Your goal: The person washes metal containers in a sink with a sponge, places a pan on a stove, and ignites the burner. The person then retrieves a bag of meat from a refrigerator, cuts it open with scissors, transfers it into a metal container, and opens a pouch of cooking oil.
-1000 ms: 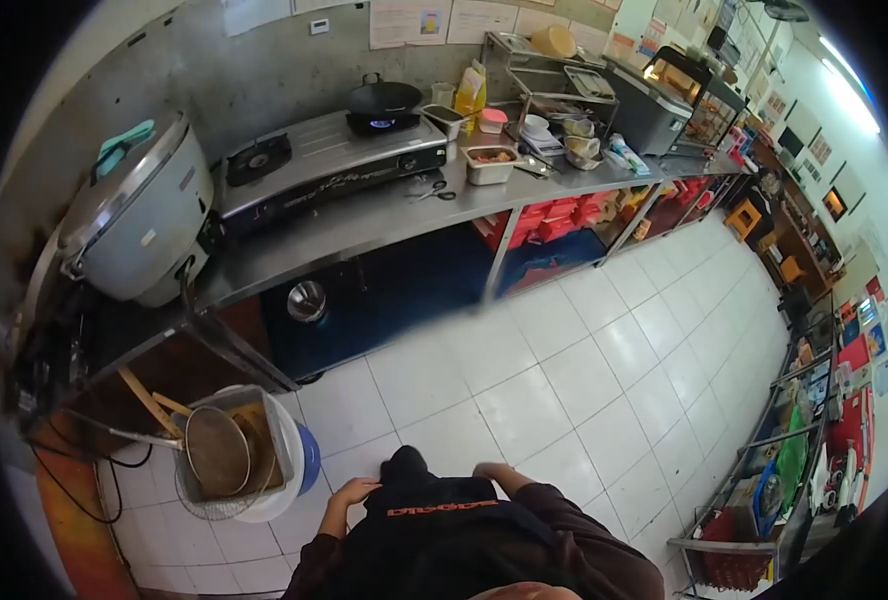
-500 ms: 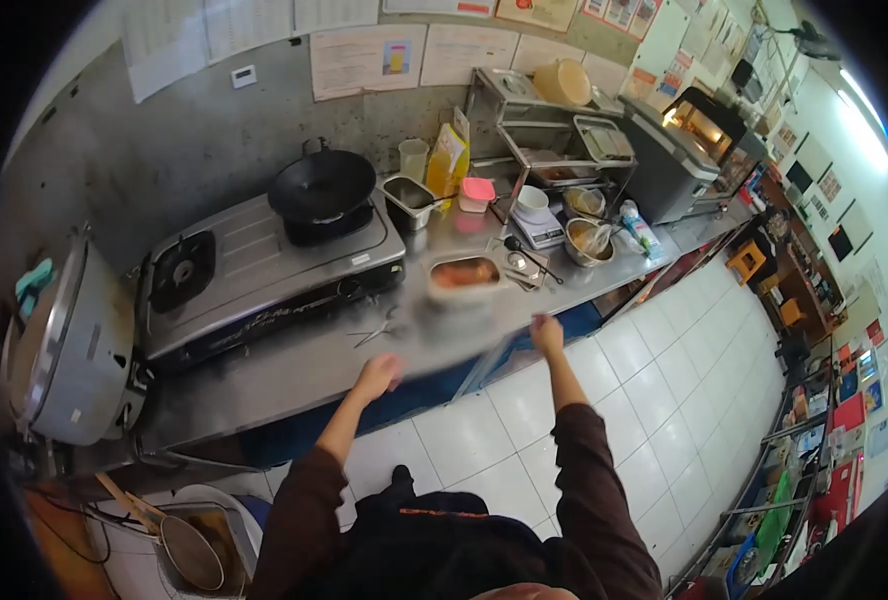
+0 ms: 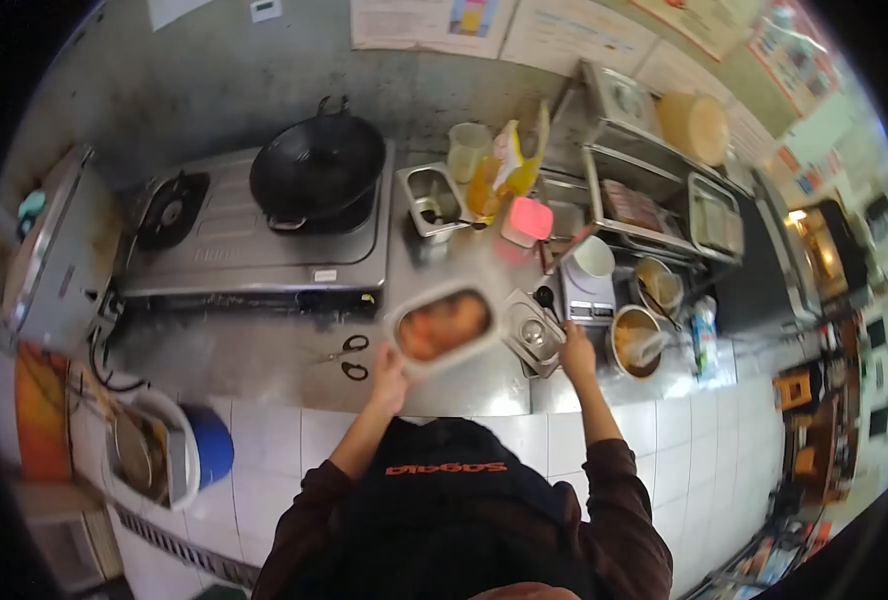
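My left hand (image 3: 391, 380) grips the near left edge of a metal food pan (image 3: 401, 322). Reddish-orange pieces (image 3: 446, 326) lie in the pan, smeared by motion. Farther right, my right hand (image 3: 577, 357) is closed around the handle end of a black ladle (image 3: 545, 297). The ladle's head rests over a metal lid (image 3: 533, 335). A pair of scissors (image 3: 352, 358) with black handles lies on the counter, left of my left hand.
A black wok (image 3: 319, 170) stands on the gas stove (image 3: 214, 250). Behind the pan are a metal container (image 3: 430, 190), an oil bag (image 3: 504, 180) and a pink-lidded tub (image 3: 527, 222). A scale (image 3: 586, 295) with a white bowl (image 3: 593, 257) and a metal bowl (image 3: 634, 345) stand right.
Both hands have reached forward to the counter. My left hand has taken hold of the food pan, and my right hand has closed on the ladle handle. The view has tilted down.
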Available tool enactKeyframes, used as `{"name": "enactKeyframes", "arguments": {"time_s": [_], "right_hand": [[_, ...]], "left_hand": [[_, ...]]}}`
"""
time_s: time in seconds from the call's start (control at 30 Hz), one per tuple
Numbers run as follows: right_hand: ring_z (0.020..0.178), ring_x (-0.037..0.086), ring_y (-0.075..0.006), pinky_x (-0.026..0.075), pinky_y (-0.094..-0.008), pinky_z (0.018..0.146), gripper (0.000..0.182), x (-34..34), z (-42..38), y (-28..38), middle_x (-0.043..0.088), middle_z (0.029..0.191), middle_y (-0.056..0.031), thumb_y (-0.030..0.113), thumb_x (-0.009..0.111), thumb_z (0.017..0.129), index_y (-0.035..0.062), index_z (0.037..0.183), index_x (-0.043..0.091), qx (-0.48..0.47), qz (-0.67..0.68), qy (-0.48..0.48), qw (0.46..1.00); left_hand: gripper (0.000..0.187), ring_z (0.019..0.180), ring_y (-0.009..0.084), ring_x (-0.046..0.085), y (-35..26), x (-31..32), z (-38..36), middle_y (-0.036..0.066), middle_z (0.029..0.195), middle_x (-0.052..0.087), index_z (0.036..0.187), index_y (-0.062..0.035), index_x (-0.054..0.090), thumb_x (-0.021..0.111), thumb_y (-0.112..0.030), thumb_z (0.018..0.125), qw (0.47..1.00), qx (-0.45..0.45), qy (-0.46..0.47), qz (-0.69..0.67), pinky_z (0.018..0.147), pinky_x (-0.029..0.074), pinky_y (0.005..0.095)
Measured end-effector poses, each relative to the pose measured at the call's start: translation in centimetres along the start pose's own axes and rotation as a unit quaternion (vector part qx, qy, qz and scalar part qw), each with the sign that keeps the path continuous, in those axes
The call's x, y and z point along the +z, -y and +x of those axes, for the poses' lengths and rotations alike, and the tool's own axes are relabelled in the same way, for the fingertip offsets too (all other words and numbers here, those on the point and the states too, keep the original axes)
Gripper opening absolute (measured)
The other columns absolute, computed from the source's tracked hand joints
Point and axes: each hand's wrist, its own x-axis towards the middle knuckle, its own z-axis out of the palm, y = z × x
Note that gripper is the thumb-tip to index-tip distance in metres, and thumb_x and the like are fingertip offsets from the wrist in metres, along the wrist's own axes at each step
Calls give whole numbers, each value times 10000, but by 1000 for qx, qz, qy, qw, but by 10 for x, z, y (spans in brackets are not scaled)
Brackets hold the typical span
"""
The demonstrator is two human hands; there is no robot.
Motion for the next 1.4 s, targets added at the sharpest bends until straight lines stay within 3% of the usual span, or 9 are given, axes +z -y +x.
{"name": "enactKeyframes", "arguments": {"time_s": [0.1, 0.23, 0.37, 0.53, 0.77, 0.83, 0.97, 1.07, 1.4], "right_hand": [[719, 564, -349, 445, -420, 649, 242, -73, 37, 33, 582, 792, -179, 34, 466, 723, 48, 940, 573, -82, 126, -68, 986], [698, 575, -319, 462, -383, 623, 134, -160, 77, 103, 591, 732, -154, 116, 524, 740, 48, 713, 636, -267, 111, 52, 956], [694, 617, -254, 493, -372, 605, 147, -123, 115, 165, 618, 712, -124, 141, 519, 727, 68, 696, 643, -305, -145, 57, 940], [690, 629, -249, 502, -344, 557, 149, -90, 145, 199, 631, 728, -120, 138, 520, 714, 75, 701, 655, -471, -201, 85, 855], [723, 627, -235, 500, -321, 579, 133, -68, 140, 192, 633, 731, -110, 129, 538, 705, 69, 717, 656, -445, -154, 60, 880], [717, 623, -237, 499, -327, 564, 127, -51, 139, 186, 626, 755, -109, 115, 538, 708, 59, 735, 648, -538, -172, 65, 823], [716, 620, -241, 500, -331, 551, 124, -57, 129, 178, 610, 802, -113, 109, 529, 710, 49, 734, 636, -511, -122, 61, 849], [705, 618, -242, 499, -326, 545, 119, -54, 122, 179, 595, 829, -117, 109, 525, 706, 48, 720, 625, -463, -74, 19, 883], [757, 602, -269, 482, -378, 622, 254, -39, 122, 184, 591, 888, -140, 272, 543, 749, 35, 808, 611, -399, 48, 8, 916]], "left_hand": [[186, 966, 238, 521, 33, 33, -3, 106, 1054, 469, 1035, -66, 343, 425, -88, 869, 996, 70, -35, -52, 828, 457, 412], [212, 989, 241, 515, 48, 84, 5, 102, 1094, 463, 1052, -55, 352, 439, -60, 859, 994, 52, -47, -89, 848, 444, 387], [309, 999, 239, 513, 58, 118, 10, 94, 1120, 463, 1134, -48, 343, 458, -41, 847, 990, 52, -65, -118, 861, 442, 389], [328, 972, 238, 527, 45, 126, 19, 109, 1116, 474, 1151, -39, 349, 464, -36, 843, 992, 41, -67, -96, 848, 457, 383], [314, 901, 224, 547, 56, 122, 39, 140, 1070, 482, 1143, -24, 342, 455, -41, 850, 988, 86, -64, -114, 817, 480, 360], [337, 869, 218, 540, 59, 122, 57, 124, 995, 469, 1088, -24, 308, 511, -45, 819, 981, 106, -68, -148, 789, 490, 373], [310, 824, 201, 537, 50, 120, 70, 97, 878, 470, 997, -2, 304, 539, -103, 821, 979, 189, -75, -16, 762, 493, 326], [267, 834, 199, 544, 43, 115, 81, 95, 867, 477, 969, 21, 337, 504, -148, 848, 979, 154, -72, -112, 758, 485, 294], [275, 957, 227, 533, 42, 105, 113, 100, 1097, 475, 1133, -27, 379, 424, -66, 864, 970, 197, -51, -134, 807, 461, 338]]}}
